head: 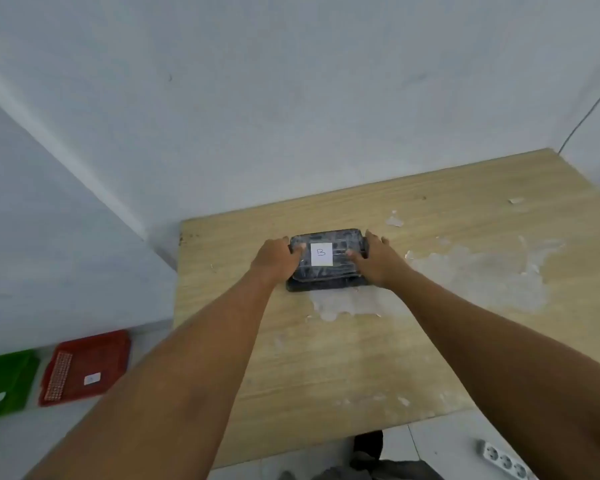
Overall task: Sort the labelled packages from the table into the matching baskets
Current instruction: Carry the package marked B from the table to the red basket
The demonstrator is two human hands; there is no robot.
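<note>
A dark plastic-wrapped package (326, 275) lies on the wooden table (326, 358), near its far left part. A white label marked "B" (321, 253) sits on its top. My left hand (277, 260) grips the package's left end, thumb on top. My right hand (378, 261) grips its right end the same way. On the floor to the left stand a red basket (84, 362) and a green basket (4, 382), each with a small white label inside; the letters are too small to read.
White walls close the table in at the back and left. The tabletop has pale peeled patches (471, 271) at its middle and right. A white power strip (503, 462) lies on the tiled floor at the lower right.
</note>
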